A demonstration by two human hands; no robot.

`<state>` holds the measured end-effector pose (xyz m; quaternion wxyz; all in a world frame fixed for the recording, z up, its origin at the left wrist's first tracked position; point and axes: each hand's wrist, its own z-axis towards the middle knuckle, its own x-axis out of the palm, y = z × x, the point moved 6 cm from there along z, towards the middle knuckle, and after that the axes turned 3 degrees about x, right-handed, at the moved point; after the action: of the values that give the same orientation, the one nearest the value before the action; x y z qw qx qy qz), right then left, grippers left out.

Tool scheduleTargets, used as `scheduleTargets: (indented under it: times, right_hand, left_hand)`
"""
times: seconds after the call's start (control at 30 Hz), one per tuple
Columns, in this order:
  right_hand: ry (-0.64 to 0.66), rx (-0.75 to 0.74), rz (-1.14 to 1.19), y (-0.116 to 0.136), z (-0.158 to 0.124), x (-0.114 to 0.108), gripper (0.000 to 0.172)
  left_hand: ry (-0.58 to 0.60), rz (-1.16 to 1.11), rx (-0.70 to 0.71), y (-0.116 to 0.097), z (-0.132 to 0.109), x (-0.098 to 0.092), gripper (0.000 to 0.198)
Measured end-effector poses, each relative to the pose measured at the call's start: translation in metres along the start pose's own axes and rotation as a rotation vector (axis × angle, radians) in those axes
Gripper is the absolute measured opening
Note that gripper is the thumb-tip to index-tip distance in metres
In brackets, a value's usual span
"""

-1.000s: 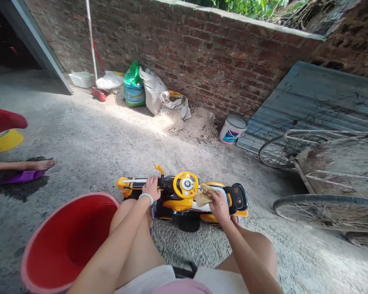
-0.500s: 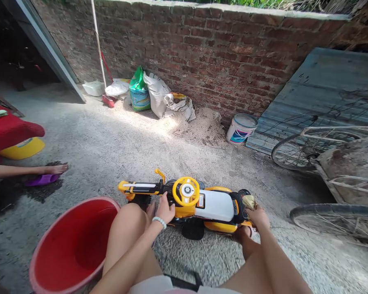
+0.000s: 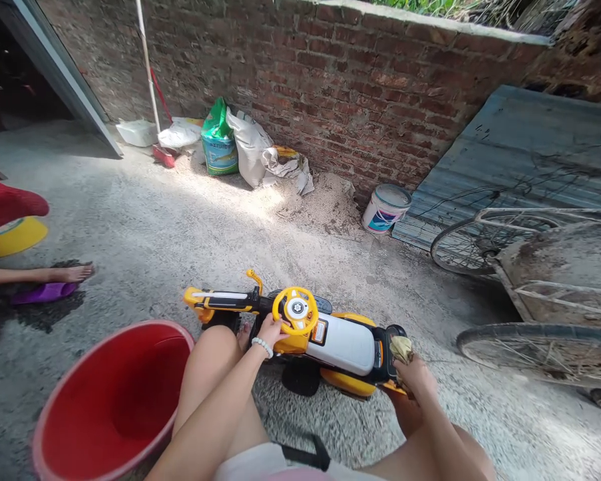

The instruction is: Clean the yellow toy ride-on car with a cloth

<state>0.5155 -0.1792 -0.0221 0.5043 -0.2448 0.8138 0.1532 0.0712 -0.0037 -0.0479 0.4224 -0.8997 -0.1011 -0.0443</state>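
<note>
A yellow and black ride-on toy excavator (image 3: 344, 344) with a pale grey seat stands on the concrete in front of my knees. My left hand (image 3: 269, 333) is closed on the near left rim of its yellow steering wheel (image 3: 309, 324); a pale bead bracelet circles that wrist. In my right hand (image 3: 417, 375) is a crumpled yellowish cloth (image 3: 401, 347), against the black rear end of the toy. My right fingers are partly hidden behind the cloth and hand. The toy's digger arm (image 3: 225, 298) points left.
Left of my knee stands a large red tub (image 3: 113, 401). Another person's foot (image 3: 75, 273) rests by a purple slipper (image 3: 45, 292). A wheeled cart (image 3: 551, 267) is at right. Sacks (image 3: 250, 148) and a paint bucket (image 3: 386, 208) line the brick wall (image 3: 330, 87).
My left hand has moved up onto the steering wheel rim and closed there. My right hand keeps the cloth at the toy's rear. The whole view has shifted slightly.
</note>
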Motion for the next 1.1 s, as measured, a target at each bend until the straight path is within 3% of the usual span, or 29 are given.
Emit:
scheduleTargets:
  times: [0.17,0.37,0.53,0.67,0.77,0.9,1.0,1.1]
  right_hand:
    - [0.014,0.005,0.001,0.004,-0.017,0.000,0.056]
    - [0.035,0.047,0.042,-0.013,-0.042,0.021,0.057]
    - [0.055,0.045,-0.001,-0.024,-0.042,0.031,0.046]
    - [0.138,-0.010,-0.219,-0.010,-0.043,0.019,0.033]
    - [0.077,-0.135,-0.266,0.034,-0.061,-0.001,0.043]
    - [-0.040,-0.457,-0.024,0.148,-0.102,-0.017,0.057]
    - [-0.185,-0.668,0.096,0.237,-0.134,-0.018,0.057]
    - [-0.244,-0.765,-0.075,0.294,-0.156,0.001,0.057]
  left_hand:
    - [-0.031,-0.048,0.036,-0.014,0.001,0.003,0.018]
    - [0.071,0.052,0.049,-0.018,0.001,0.006,0.013]
    - [0.166,0.162,0.045,-0.005,-0.003,0.006,0.013]
    - [0.154,0.192,-0.048,0.017,-0.011,0.005,0.024]
    - [0.147,0.164,-0.098,0.027,-0.016,0.006,0.021]
    - [0.124,0.154,-0.084,0.031,-0.018,0.006,0.011]
    - [0.092,0.194,-0.071,0.034,-0.017,0.005,0.011]
    - [0.058,0.226,-0.082,0.036,-0.013,0.004,0.010]
